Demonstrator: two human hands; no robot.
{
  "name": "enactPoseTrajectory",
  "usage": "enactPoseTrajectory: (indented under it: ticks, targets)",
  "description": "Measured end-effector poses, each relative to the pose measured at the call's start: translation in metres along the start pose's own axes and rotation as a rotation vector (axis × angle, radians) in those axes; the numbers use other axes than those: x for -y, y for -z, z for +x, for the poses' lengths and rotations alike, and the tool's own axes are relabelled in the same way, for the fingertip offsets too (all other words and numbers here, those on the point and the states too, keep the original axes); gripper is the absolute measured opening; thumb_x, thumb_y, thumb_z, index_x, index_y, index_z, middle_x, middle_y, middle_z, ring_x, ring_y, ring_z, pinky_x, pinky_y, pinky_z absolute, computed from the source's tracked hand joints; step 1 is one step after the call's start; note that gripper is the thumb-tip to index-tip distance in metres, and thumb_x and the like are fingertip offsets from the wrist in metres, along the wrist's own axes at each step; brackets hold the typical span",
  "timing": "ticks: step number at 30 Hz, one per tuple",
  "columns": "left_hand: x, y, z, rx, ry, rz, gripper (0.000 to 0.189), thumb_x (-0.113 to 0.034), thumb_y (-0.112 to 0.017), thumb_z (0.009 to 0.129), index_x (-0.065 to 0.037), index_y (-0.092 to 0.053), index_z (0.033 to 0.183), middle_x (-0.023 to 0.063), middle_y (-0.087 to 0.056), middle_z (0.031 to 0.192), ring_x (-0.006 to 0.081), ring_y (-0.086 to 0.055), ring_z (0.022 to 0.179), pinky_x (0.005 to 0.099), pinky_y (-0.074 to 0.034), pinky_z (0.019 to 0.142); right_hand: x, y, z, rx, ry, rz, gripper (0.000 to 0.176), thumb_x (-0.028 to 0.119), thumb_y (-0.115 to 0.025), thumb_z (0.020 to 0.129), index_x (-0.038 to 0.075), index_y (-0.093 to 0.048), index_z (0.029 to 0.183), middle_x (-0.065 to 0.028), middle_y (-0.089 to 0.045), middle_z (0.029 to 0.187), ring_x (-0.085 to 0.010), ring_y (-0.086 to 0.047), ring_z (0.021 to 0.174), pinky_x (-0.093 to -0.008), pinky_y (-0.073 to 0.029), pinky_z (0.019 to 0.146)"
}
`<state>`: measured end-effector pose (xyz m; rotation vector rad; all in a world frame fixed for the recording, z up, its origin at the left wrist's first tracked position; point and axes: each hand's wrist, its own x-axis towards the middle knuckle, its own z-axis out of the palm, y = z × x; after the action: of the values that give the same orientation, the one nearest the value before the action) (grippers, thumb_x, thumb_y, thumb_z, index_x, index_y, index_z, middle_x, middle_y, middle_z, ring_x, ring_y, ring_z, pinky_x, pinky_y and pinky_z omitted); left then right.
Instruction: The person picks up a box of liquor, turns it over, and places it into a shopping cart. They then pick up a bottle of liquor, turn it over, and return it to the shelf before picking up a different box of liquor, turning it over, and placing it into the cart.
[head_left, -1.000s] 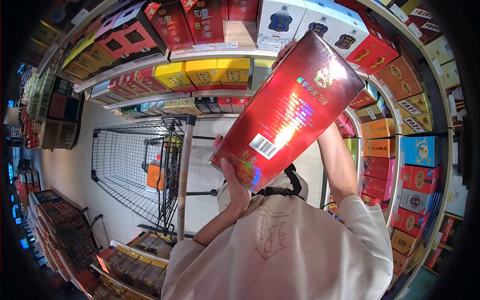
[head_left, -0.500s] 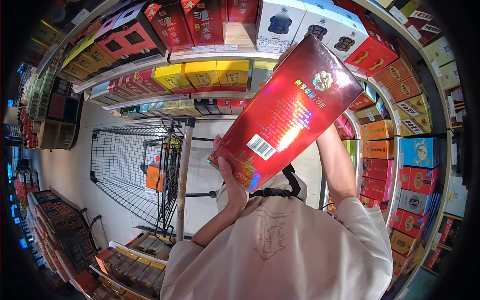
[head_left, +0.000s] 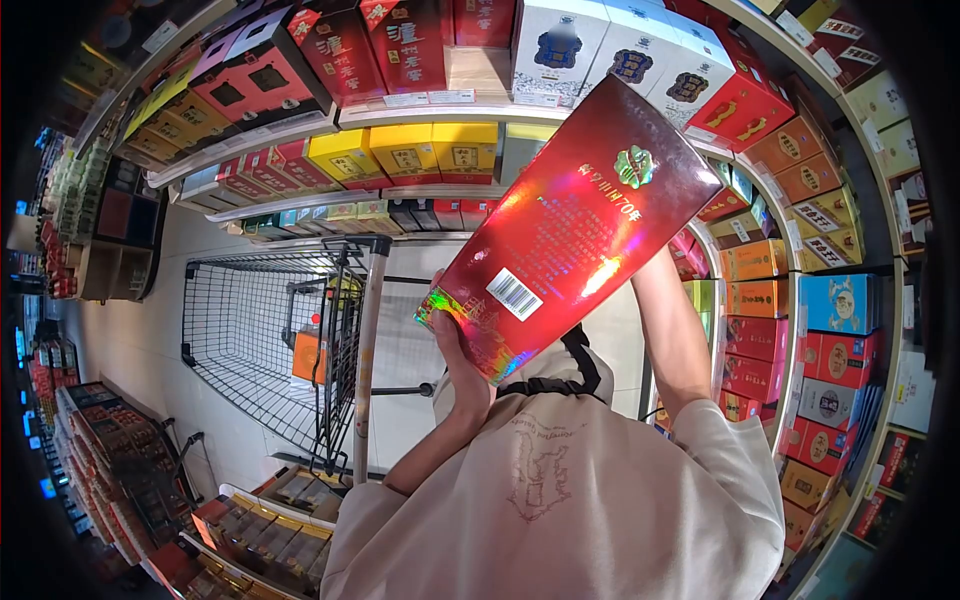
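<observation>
A tall, shiny red liquor box (head_left: 590,220) is held up at a slant in front of my chest. Its face carries Chinese lettering, a white barcode label and a holographic band along the lower end. My left hand (head_left: 464,372) is closed on the lower left corner, with the thumb over the front and the other fingers mostly behind. From the right, my right forearm (head_left: 675,325) reaches behind the box and supports it there; the fingers of that hand are hidden.
A wire shopping cart (head_left: 270,345) with an orange box (head_left: 309,356) stands at left. Ahead, a shelf holds white boxes (head_left: 560,50), red boxes (head_left: 405,45) and yellow boxes (head_left: 465,148). More shelves of boxes (head_left: 838,305) curve along the right.
The liquor box has turned slightly, so its glare and rainbow reflections have shifted and the holographic lower corner shines brighter. Both hands stay almost where they were; the cart has not moved.
</observation>
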<state>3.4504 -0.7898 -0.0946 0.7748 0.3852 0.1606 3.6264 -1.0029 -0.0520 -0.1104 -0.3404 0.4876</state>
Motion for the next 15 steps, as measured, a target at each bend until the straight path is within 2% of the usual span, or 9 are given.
enactPoseTrajectory:
  ticks: [5, 8, 10, 11, 12, 13, 15]
  targets:
    - [-0.004, -0.003, 0.0, 0.0, 0.006, 0.008, 0.064, -0.058, -0.039, 0.109, -0.01, -0.039, 0.152, 0.0076, -0.05, 0.147, 0.0232, -0.05, 0.135, 0.0417, -0.041, 0.115, 0.004, 0.004, 0.009, -0.011, -0.001, -0.011, 0.047, 0.037, -0.052, 0.098, 0.001, -0.068, 0.124, -0.0175, -0.072, 0.125, -0.0315, -0.069, 0.112, -0.0447, -0.055, 0.101]
    - [-0.005, 0.011, 0.009, 0.095, 0.055, -0.041, 0.063, -0.055, -0.039, 0.11, -0.01, -0.037, 0.153, 0.0078, -0.048, 0.148, 0.0233, -0.048, 0.138, 0.0431, -0.04, 0.117, 0.015, 0.006, 0.014, -0.016, -0.003, -0.019, 0.048, 0.037, -0.052, 0.097, 0.001, -0.069, 0.123, -0.0181, -0.073, 0.124, -0.0318, -0.07, 0.111, -0.0445, -0.056, 0.1]
    - [-0.006, 0.023, 0.024, 0.297, 0.016, -0.029, 0.059, -0.052, -0.037, 0.111, -0.011, -0.036, 0.154, 0.0077, -0.045, 0.152, 0.0227, -0.045, 0.142, 0.0459, -0.038, 0.12, 0.014, -0.002, 0.013, -0.017, -0.005, -0.024, 0.048, 0.037, -0.052, 0.097, 0.001, -0.069, 0.123, -0.0183, -0.073, 0.124, -0.0319, -0.07, 0.111, -0.0445, -0.057, 0.099]
    - [-0.011, 0.024, 0.029, 0.295, 0.111, -0.093, 0.056, -0.05, -0.035, 0.111, -0.013, -0.036, 0.154, 0.0073, -0.043, 0.154, 0.0221, -0.042, 0.145, 0.0482, -0.036, 0.122, 0.008, -0.017, 0.011, -0.146, 0.07, -0.06, 0.05, 0.038, -0.054, 0.095, 0.0, -0.068, 0.123, -0.0188, -0.074, 0.119, -0.0323, -0.072, 0.101, -0.0437, -0.059, 0.093]
    - [-0.012, 0.023, 0.031, 0.295, 0.11, -0.094, 0.056, -0.05, -0.035, 0.111, -0.013, -0.036, 0.154, 0.0073, -0.043, 0.154, 0.0221, -0.042, 0.145, 0.0482, -0.036, 0.122, 0.004, -0.026, 0.009, -0.274, 0.145, -0.095, 0.053, 0.039, -0.055, 0.092, -0.001, -0.068, 0.124, -0.0193, -0.076, 0.114, -0.0328, -0.074, 0.092, -0.043, -0.061, 0.087]
    - [-0.014, 0.023, 0.034, 0.311, 0.144, -0.131, 0.056, -0.051, -0.035, 0.111, -0.014, -0.037, 0.154, 0.0069, -0.043, 0.154, 0.0219, -0.042, 0.145, 0.0481, -0.036, 0.121, 0.005, -0.025, 0.007, -0.265, 0.129, -0.106, 0.057, 0.044, -0.057, 0.091, -0.001, -0.068, 0.123, -0.0198, -0.075, 0.116, -0.0322, -0.074, 0.096, -0.042, -0.06, 0.089]
    - [-0.016, 0.022, 0.035, 0.326, 0.172, -0.169, 0.055, -0.051, -0.034, 0.111, -0.015, -0.037, 0.153, 0.0065, -0.043, 0.154, 0.0217, -0.042, 0.145, 0.048, -0.036, 0.121, 0.002, -0.026, 0.005, -0.283, 0.149, -0.141, 0.056, 0.044, -0.057, 0.091, -0.001, -0.068, 0.123, -0.0197, -0.075, 0.115, -0.0318, -0.074, 0.095, -0.0414, -0.06, 0.089]
